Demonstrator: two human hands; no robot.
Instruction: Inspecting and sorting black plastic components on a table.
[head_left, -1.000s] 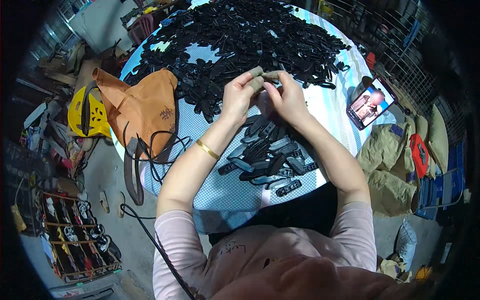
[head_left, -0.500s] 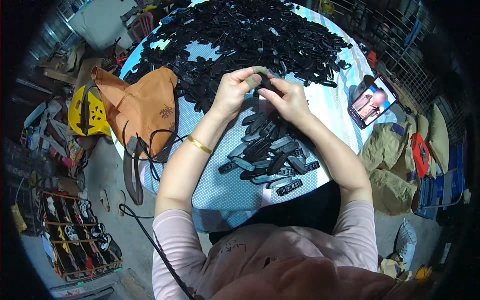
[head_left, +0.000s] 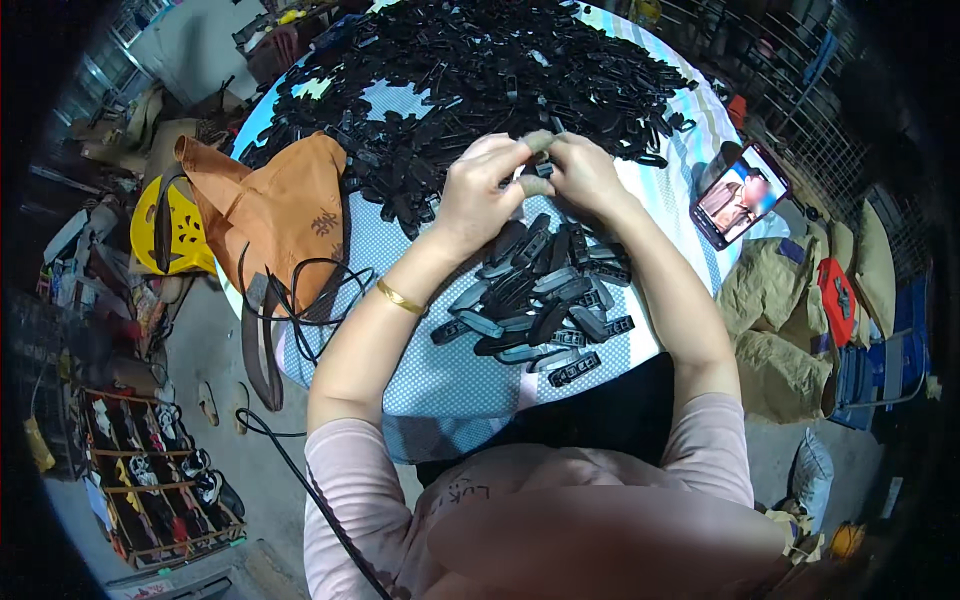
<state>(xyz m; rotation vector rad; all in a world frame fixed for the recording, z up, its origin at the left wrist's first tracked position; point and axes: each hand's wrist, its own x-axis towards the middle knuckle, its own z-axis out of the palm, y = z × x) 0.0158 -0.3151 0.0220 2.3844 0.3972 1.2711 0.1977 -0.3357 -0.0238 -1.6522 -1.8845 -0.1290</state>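
My left hand, with greenish wraps on its thumb and forefinger, pinches a small dark buckle piece. From the other side, my right hand grips the same piece, its fingers bent and partly hidden. Both hands are raised over the table, close together. Below them lies a loose pile of black and grey strap pieces with buckle-like ends. Beyond the hands, a wide heap of similar black pieces covers the far part of the table.
A patterned cloth covers the round table. An orange-brown cloth bag and a black cable lie at the left edge, beside a yellow plastic chair back. A phone leans at the right. Brown sacks stand beyond it.
My hands have shifted slightly right, and my left fingers have opened wider around the piece, showing its buckle-like part. The pile below looks much the same.
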